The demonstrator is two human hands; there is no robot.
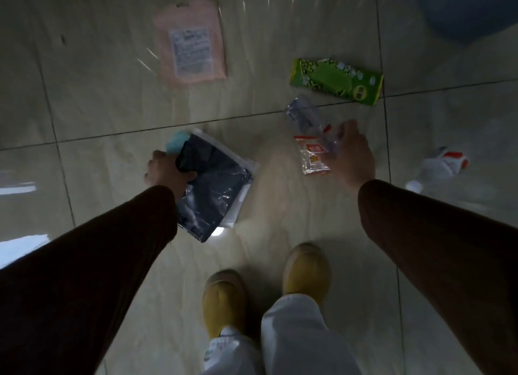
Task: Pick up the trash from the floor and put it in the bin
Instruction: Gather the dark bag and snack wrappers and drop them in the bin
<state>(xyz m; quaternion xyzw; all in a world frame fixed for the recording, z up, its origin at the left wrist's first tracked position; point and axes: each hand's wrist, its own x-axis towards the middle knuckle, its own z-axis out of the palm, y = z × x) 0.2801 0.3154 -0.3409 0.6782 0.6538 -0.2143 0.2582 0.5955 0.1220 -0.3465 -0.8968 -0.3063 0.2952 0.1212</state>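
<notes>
Glossy pale tiles [117, 100] are strewn with litter. The left hand [165, 171] grips a dark plastic bag [215, 184]; the right hand [354, 156] pinches a clear wrapper [308, 119] over a small red-printed packet [311, 157]. A green carton [336, 80], pink mailer [190, 41] and bottle [440, 164] lie uncollected. Gathering is midway; next, probably carry both to the blue bin [471, 10], top right.

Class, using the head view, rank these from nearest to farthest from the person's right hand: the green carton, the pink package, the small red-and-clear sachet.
From the right hand:
1. Small red-and-clear sachet, just left of it.
2. Green carton, ahead on the floor.
3. Pink package, far ahead-left.
</notes>
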